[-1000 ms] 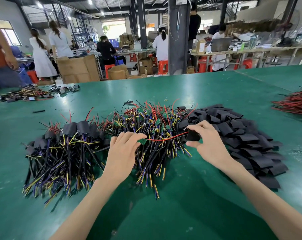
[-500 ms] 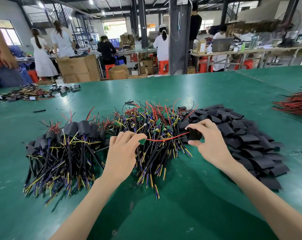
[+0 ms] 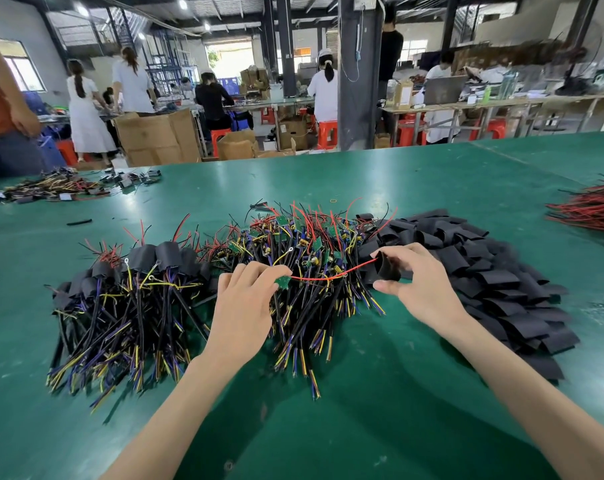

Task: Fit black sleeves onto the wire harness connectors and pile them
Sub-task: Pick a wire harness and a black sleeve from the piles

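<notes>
The left hand [image 3: 245, 306] pinches a small green board [image 3: 283, 281]; its red wire [image 3: 331, 276] runs to the black sleeve [image 3: 388, 269] pinched by the right hand [image 3: 422, 285]. Squeezing may flatten the sleeve's mouth, so the thin wire buckles. Behind lie bare harnesses [image 3: 304, 244] and spare sleeves [image 3: 484, 271] on the worktop [image 3: 363, 403].

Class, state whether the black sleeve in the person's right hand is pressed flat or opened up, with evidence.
Opened up: the right hand pinches the sleeve into a rounded mouth facing the red wire's tip.
</notes>
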Motion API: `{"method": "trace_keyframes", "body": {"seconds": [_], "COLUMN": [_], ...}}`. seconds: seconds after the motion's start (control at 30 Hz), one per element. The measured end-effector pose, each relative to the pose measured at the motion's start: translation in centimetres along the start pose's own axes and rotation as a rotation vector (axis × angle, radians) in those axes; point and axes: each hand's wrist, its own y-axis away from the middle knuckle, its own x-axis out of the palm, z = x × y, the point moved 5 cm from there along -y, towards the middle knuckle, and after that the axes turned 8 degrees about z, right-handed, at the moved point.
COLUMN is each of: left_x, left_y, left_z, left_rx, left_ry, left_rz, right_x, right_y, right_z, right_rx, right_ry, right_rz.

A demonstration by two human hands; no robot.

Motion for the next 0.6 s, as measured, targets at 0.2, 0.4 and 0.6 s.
{"method": "trace_keyframes", "body": {"seconds": [0.2, 0.4, 0.6], "left_x": [-0.2, -0.57, -0.69], "left_y": [0.11, 0.17, 0.12], "left_z": [0.24, -0.06, 0.14], "left_rx": [-0.026, -0.002, -0.044], "left_ry": [0.152, 0.263, 0.284], "left_rz": [0.023, 0.005, -0.031], "right_x": [-0.27, -0.21, 0.37], "right_y": [0.01, 0.17, 0.09], "right_z": [-0.18, -0.11, -0.6], "right_rx": [-0.094, -0.162, 0.219], "right_ry": [0.292, 0.312, -0.707], "right_rz": [-0.065, -0.051, 0.137]}}
